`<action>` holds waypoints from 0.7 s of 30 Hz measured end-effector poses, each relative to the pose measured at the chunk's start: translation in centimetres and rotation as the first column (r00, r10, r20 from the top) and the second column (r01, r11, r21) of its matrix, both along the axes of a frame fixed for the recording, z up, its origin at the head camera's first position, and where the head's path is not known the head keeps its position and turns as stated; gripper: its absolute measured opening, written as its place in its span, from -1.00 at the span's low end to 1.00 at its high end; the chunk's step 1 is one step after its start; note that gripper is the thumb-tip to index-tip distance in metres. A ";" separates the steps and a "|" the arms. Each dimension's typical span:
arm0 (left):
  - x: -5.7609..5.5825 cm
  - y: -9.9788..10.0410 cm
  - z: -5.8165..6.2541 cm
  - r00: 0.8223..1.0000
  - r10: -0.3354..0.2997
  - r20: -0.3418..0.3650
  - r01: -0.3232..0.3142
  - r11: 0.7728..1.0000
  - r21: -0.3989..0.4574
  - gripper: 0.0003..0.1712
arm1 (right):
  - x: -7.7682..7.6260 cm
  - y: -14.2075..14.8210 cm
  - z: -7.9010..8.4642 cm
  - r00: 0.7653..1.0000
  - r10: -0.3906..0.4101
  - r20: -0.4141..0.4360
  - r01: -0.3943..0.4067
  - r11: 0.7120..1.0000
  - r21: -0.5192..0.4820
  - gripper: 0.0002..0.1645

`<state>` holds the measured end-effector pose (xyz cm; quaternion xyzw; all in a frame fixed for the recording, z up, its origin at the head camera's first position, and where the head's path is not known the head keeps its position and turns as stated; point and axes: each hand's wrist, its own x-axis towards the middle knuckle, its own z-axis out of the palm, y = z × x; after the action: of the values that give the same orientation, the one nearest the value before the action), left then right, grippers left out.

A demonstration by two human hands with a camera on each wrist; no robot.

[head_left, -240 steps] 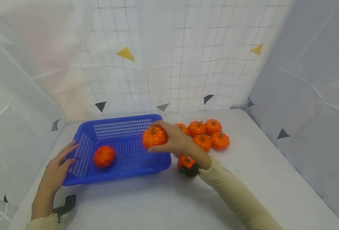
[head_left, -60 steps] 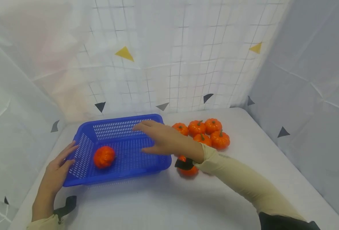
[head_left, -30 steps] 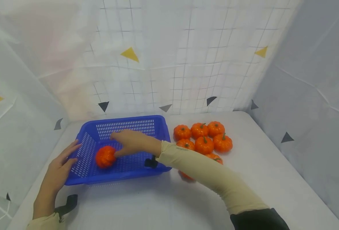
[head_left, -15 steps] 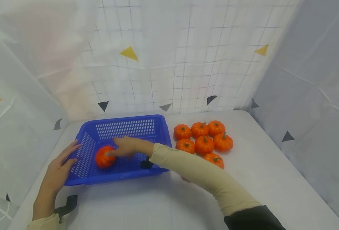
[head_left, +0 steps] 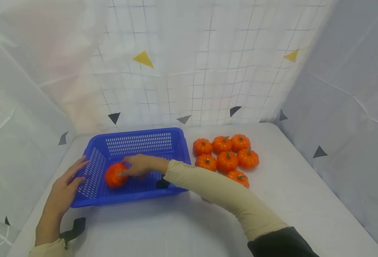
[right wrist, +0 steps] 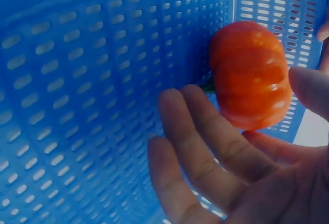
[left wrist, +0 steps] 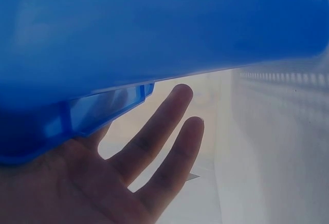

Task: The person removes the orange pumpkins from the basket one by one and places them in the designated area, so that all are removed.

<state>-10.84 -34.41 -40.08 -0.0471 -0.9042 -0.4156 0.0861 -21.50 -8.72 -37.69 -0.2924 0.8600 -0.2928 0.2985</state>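
Observation:
A small orange pumpkin [head_left: 113,178] lies on its side toward the left of a blue perforated basket [head_left: 137,195]. My right hand [head_left: 139,166] reaches into the basket from the right, thumb and index finger right at that pumpkin's surface. In the right wrist view, the thumb is beside the pumpkin [right wrist: 252,75] and the other fingers extend below it, fairly straight; its green stem faces the basket wall. My left hand [head_left: 62,191] rests at the basket's left rim, fingers extended. The left wrist view shows two straight fingers [left wrist: 154,142] of it under the blue plastic [left wrist: 169,29].
Right of the basket, several orange pumpkins [head_left: 227,161] sit grouped on the white table [head_left: 291,200]. Another is mostly hidden behind the right sleeve [head_left: 221,192]. White sheeting [head_left: 176,64] hangs behind and on both sides.
Eight seconds ago my right hand held a pumpkin over the basket's right side; two seconds ago it was there empty. Since then it has moved left to the pumpkin inside. My left hand stays put.

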 end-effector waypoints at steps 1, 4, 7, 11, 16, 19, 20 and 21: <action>0.0 0.0 0.0 1.000 0.000 -0.001 0.000 1.000 0.000 -0.42 | 0.0 0.0 -0.1 1.000 0.002 0.002 -0.002 1.000 -0.005 -0.30; 0.0 -0.2 -0.1 1.000 0.001 -0.002 -0.001 1.000 0.001 -0.42 | -0.1 -0.3 -0.4 1.000 0.003 0.012 -0.003 1.000 -0.016 -0.24; 0.1 -0.2 -0.3 1.000 0.002 0.001 -0.002 1.000 0.007 -0.43 | -0.3 -0.6 -0.7 1.000 0.013 0.013 -0.013 1.000 -0.021 -0.21; 0.2 -0.2 -0.4 1.000 0.001 0.012 -0.001 1.000 0.010 -0.42 | -0.5 -1.2 -1.3 0.999 0.044 0.005 -0.044 0.999 -0.021 -0.26; 0.0 -0.1 -0.2 1.000 -0.001 0.014 0.001 1.000 0.012 -0.42 | -1.0 -1.4 -1.8 0.997 0.073 0.030 -0.071 0.994 -0.085 -0.32; -0.1 -0.1 0.0 1.000 -0.001 0.016 0.001 1.000 0.013 -0.42 | -1.3 -1.2 -1.9 0.993 0.093 0.070 -0.082 0.986 -0.147 -0.38; -0.1 -0.1 0.0 1.000 0.000 0.016 0.000 1.000 0.011 -0.41 | -1.3 -1.1 -1.9 0.991 0.100 0.088 -0.084 0.983 -0.166 -0.39; -0.1 -0.1 0.0 1.000 -0.001 0.013 0.000 1.000 0.010 -0.41 | -1.3 -1.0 -1.9 0.988 0.107 0.108 -0.086 0.979 -0.184 -0.40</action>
<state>-10.90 -34.53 -40.05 -0.0442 -0.9028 -0.4203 0.0804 -22.83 -9.75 -39.58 -0.3415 0.7961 -0.3706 0.3350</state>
